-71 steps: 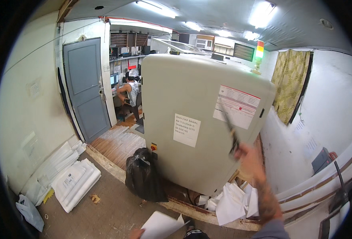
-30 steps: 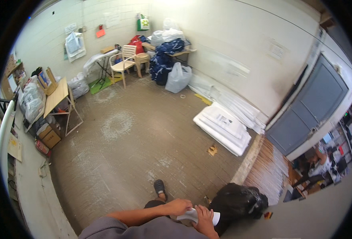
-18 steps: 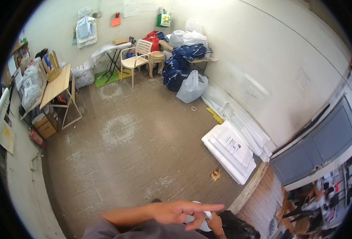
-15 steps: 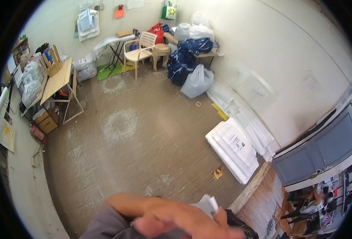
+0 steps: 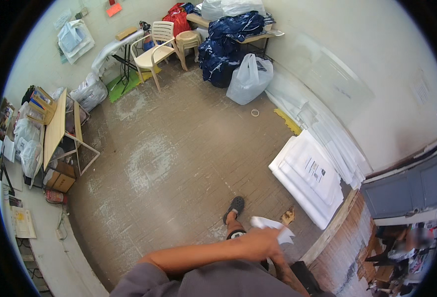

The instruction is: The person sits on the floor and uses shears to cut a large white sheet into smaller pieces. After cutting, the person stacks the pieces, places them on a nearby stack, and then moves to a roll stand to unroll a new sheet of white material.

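My left forearm crosses the bottom of the view, and my left hand (image 5: 258, 242) is at the white paper (image 5: 267, 222), overlapping my right hand (image 5: 276, 255). The paper is curled, held in my right hand, whose forearm rises from the lower right. The fingers of my left hand are blurred and partly hidden, so their grip is unclear. Beyond my hands, my leg and dark clog (image 5: 236, 205) show on the tiled floor (image 5: 149, 208).
Flat white bundles (image 5: 307, 175) lie along the right wall, near a wooden threshold (image 5: 342, 210) and grey door (image 5: 401, 188). A co-worker (image 5: 401, 247) is beyond the doorway. A folding table (image 5: 55, 128), plastic chair (image 5: 154, 57), navy fabric pile (image 5: 218, 59) and bags (image 5: 248, 81) line the walls.
My view has turned from the grey machine toward the room. My left hand, lately spread in front, has moved back onto the paper beside my right hand. My foot has come back into view.
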